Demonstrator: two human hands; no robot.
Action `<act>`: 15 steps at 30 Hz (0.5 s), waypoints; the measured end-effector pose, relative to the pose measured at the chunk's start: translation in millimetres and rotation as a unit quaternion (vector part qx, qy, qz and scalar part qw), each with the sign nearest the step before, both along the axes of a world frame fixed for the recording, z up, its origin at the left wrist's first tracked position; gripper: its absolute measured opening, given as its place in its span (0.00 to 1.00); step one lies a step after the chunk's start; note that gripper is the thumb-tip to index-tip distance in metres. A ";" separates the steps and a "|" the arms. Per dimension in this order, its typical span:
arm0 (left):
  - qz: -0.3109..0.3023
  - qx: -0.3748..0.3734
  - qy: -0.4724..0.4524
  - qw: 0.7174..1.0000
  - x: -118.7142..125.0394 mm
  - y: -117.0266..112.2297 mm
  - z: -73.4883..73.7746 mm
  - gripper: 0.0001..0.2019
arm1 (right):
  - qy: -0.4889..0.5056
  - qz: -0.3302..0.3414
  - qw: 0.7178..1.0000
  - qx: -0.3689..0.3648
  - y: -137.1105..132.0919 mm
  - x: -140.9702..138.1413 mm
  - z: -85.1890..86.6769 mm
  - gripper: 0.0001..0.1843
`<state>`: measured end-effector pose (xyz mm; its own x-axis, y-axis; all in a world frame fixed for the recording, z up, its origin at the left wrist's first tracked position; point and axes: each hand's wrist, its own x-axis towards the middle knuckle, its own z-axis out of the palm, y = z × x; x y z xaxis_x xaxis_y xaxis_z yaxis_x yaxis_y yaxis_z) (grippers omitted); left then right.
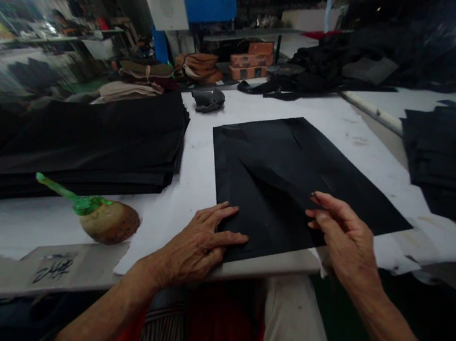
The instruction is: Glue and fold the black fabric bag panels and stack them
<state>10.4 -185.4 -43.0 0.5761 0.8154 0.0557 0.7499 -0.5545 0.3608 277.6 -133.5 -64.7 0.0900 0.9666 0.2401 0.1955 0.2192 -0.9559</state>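
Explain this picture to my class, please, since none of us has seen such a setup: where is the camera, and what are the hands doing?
There is no machine here: a person works with bare hands. The single picture comes from a camera worn on that person's head, looking forward and down.

The left hand rests on the near left part of a black sheet. The right hand has its fingertips pinched together over the sheet's near right part; whether they hold anything is unclear.

The sheet lies on a white covering. To the left are a stack of black sheets and a rounded brown object with a green top.
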 end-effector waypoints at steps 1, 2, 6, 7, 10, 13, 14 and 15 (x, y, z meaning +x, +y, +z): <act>-0.001 0.001 0.001 1.000 -0.4 0.1 -0.5 0.27 | -0.003 -0.005 1.000 0.011 -2.9 0.2 0.2 0.17; -0.002 0.002 0.001 1.000 -0.8 0.2 -0.8 0.28 | -0.016 -0.008 0.999 0.029 -6.8 0.0 0.6 0.18; -0.001 0.004 0.004 1.000 -0.5 1.0 -1.7 0.26 | -0.144 0.066 0.974 0.161 -27.4 -4.4 1.3 0.20; -0.001 0.005 0.004 1.000 -0.1 1.1 -2.0 0.26 | -0.184 0.112 0.956 0.200 -31.8 -6.3 0.9 0.20; -0.002 0.006 -0.002 1.000 1.0 1.0 -2.1 0.26 | -0.293 0.226 0.890 0.266 -39.2 -13.7 -1.5 0.18; 0.009 -0.012 -0.028 1.000 -0.4 0.9 0.6 0.25 | -0.366 0.238 0.859 0.267 -40.1 -20.1 -4.1 0.18; 0.019 -0.026 -0.053 0.998 -1.7 1.0 2.3 0.24 | -0.378 0.235 0.855 0.267 -39.8 -21.4 -4.8 0.18; 0.035 -0.039 -0.087 0.995 -3.4 1.0 4.3 0.22 | -0.383 0.233 0.853 0.267 -39.5 -22.2 -5.3 0.17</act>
<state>7.0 -184.4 -38.7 0.5057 0.8585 0.0848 0.7072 -0.4688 0.5292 255.4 -173.0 -70.0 -0.6547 0.5887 0.4741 0.4908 0.8081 -0.3256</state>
